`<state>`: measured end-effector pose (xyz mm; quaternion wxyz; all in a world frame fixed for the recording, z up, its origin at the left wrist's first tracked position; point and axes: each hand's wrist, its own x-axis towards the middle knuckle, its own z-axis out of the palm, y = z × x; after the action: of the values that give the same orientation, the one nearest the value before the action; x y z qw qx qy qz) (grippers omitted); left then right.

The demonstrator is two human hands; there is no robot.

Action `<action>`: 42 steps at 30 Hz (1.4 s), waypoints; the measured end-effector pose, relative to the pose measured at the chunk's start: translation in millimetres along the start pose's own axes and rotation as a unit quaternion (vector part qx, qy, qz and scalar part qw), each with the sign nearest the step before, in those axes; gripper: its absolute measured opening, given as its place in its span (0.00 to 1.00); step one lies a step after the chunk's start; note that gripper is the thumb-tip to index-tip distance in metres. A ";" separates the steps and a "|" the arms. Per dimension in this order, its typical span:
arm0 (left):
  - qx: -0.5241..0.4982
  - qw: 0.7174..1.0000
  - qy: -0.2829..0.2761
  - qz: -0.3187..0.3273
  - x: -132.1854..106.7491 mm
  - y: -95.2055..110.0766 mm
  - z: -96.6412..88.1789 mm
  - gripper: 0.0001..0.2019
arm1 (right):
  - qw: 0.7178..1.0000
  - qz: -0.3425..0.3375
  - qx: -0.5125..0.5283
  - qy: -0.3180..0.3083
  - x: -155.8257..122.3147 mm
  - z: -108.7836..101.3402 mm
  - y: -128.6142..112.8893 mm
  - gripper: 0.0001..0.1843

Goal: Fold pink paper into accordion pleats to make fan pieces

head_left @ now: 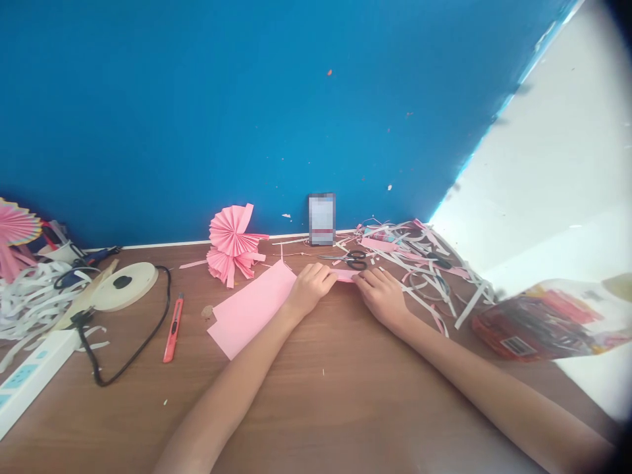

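A narrow folded strip of pink paper (pixel 344 276) lies between my two hands near the back of the table. Its left end is gripped by my left hand (pixel 313 287), fingers closed. My right hand (pixel 382 293) is closed on the other end. Just behind the strip lie black-handled scissors (pixel 356 259), blades pointing left. Pink paper sheets (pixel 257 303) rest on the table, partly under my left wrist and forearm. Further left, pleated pink paper fans (pixel 234 230) stand against the wall.
A phone (pixel 322 220) leans on the blue wall. Paper scraps (pixel 429 257) heap at back right, beside a plastic bag (pixel 553 319). Leftward are a red utility knife (pixel 173 329), a black cable (pixel 143 362), a white disc (pixel 126 288) and a power strip (pixel 39 375).
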<state>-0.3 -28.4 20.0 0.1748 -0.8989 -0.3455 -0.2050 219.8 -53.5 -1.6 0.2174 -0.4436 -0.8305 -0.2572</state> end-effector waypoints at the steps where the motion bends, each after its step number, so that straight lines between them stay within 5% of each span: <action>1: -0.001 1.000 -0.004 0.003 0.3 0.2 -0.5 0.13 | 1.000 -0.003 -0.004 0.000 0.1 -0.1 0.1 0.10; 19: 0.011 0.997 -0.076 0.023 2.2 5.3 1.1 0.11 | 0.998 -0.006 0.006 -0.065 4.7 -1.2 -3.5 0.07; 28: -0.027 0.995 -0.097 0.018 1.4 1.5 5.8 0.10 | 0.993 -0.085 0.053 -0.067 6.4 1.8 -1.7 0.12; 42: -0.144 0.985 -0.079 -0.048 -0.3 0.0 19.8 0.12 | 0.985 0.013 0.133 -0.105 7.1 8.1 0.6 0.11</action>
<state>4.4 -19.5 3.0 0.0056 -0.9105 -0.3678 -0.1889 215.6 -43.7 -3.5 0.1901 -0.4461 -0.8696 -0.0933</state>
